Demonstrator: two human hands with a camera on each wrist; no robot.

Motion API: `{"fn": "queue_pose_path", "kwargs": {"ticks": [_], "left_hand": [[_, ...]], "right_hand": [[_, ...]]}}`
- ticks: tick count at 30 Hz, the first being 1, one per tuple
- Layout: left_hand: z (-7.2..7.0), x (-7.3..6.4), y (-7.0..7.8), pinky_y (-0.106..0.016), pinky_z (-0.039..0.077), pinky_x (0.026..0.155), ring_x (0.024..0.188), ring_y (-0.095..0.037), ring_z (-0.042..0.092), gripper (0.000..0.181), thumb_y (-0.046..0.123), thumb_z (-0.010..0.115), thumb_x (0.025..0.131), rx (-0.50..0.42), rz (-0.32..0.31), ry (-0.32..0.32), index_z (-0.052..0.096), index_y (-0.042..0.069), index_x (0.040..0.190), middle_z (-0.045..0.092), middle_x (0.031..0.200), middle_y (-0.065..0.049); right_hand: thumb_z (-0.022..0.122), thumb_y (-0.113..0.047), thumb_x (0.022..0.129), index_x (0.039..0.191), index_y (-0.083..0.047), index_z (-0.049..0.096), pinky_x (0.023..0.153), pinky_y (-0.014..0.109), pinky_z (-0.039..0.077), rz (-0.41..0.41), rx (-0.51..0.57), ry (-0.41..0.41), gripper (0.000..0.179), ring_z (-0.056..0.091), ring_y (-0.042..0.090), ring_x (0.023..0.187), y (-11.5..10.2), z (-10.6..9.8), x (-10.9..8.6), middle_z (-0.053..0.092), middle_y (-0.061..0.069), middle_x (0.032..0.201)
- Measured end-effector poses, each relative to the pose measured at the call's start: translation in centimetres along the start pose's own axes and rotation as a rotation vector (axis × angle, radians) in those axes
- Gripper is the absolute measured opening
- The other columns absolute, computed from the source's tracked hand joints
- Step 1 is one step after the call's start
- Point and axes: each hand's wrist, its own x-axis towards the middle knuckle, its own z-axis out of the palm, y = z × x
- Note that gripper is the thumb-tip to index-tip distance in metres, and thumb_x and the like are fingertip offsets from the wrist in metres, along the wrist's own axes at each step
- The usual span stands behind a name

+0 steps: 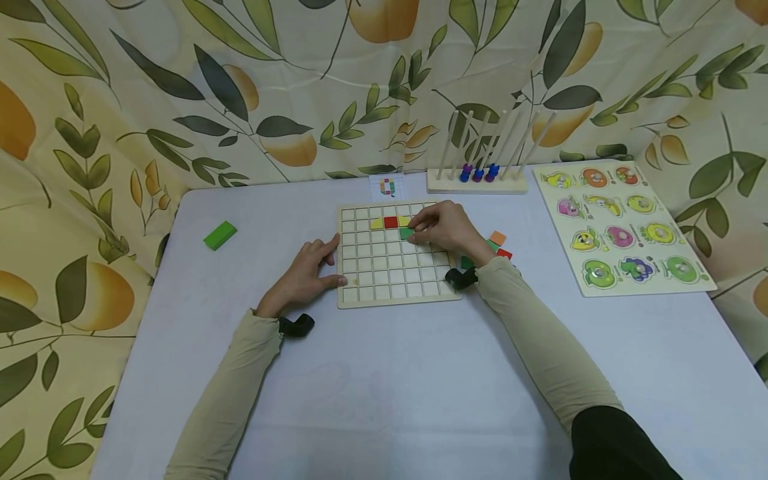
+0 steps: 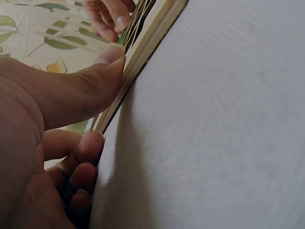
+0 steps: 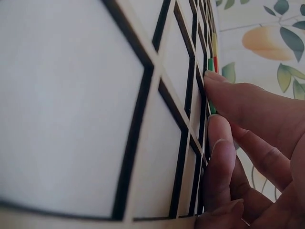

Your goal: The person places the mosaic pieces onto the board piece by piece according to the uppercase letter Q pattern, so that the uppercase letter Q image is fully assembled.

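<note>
A square wooden grid board point(image 1: 399, 303) lies on the table. My left hand point(image 1: 305, 272) rests at its left edge. In the left wrist view the thumb point(image 2: 90, 88) lies on the rim, the other fingers point(image 2: 86, 174) against the side. Over the board's upper right, my right hand point(image 1: 449, 229) pinches a green square tile point(image 1: 406, 233) between thumb and fingers, down at the grid. In the right wrist view the green tile point(image 3: 212, 108) shows between the fingertips, partly hidden. A red tile point(image 1: 391, 222) sits in the row above, with yellow tiles point(image 1: 377, 223) on both sides.
Loose orange point(image 1: 497, 237), red and green tiles lie right of the board, partly behind the right wrist. A pattern card point(image 1: 387, 187) and a peg stand point(image 1: 477, 182) with beads stand behind. A fruit puzzle board point(image 1: 621, 227) lies far right, a green block point(image 1: 220, 235) left.
</note>
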Motion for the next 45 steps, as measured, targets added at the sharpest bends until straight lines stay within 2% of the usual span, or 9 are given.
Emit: {"fn": "queue_pose_path", "kwargs": {"ticks": [13, 26, 37, 45], "left_hand": [[0.1, 0.0, -0.1, -0.034, 0.028, 0.086, 0.096, -0.022, 0.034, 0.094, 0.019, 0.085, 0.092, -0.002, 0.002, 0.005, 0.029, 0.002, 0.166, 0.05, 0.104, -0.007], [0.1, 0.0, 0.2, -0.034, 0.028, 0.085, 0.097, -0.023, 0.034, 0.094, 0.019, 0.085, 0.092, -0.008, -0.011, 0.007, 0.029, 0.003, 0.167, 0.049, 0.103, -0.007], [0.2, 0.0, 0.3, -0.033, 0.028, 0.086, 0.097, -0.022, 0.034, 0.094, 0.019, 0.084, 0.092, -0.003, -0.009, 0.007, 0.029, 0.002, 0.166, 0.05, 0.104, -0.008], [0.0, -0.1, 0.6, -0.034, 0.028, 0.086, 0.097, -0.022, 0.035, 0.095, 0.019, 0.085, 0.092, 0.003, -0.011, 0.001, 0.028, 0.002, 0.166, 0.051, 0.104, -0.008]], "right_hand": [[0.091, -0.019, 0.084, 0.112, -0.009, 0.082, 0.08, 0.032, 0.047, 0.012, 0.054, -0.008, 0.031, 0.065, 0.02, 0.087, 0.4, -0.7, -0.5, 0.077, 0.007, 0.098], [0.089, -0.026, 0.089, 0.11, -0.011, 0.083, 0.077, 0.029, 0.048, 0.058, -0.025, 0.04, 0.027, 0.066, 0.019, 0.088, 3.0, -4.6, -2.5, 0.079, 0.006, 0.098], [0.082, -0.024, 0.095, 0.117, -0.009, 0.082, 0.075, 0.03, 0.049, 0.112, -0.115, -0.022, 0.027, 0.063, 0.022, 0.087, 5.1, -8.2, -5.6, 0.079, 0.009, 0.104], [0.084, -0.019, 0.093, 0.12, -0.004, 0.079, 0.075, 0.028, 0.047, 0.131, -0.173, -0.084, 0.031, 0.063, 0.019, 0.087, 6.0, -9.3, -7.0, 0.077, 0.009, 0.099]]}}
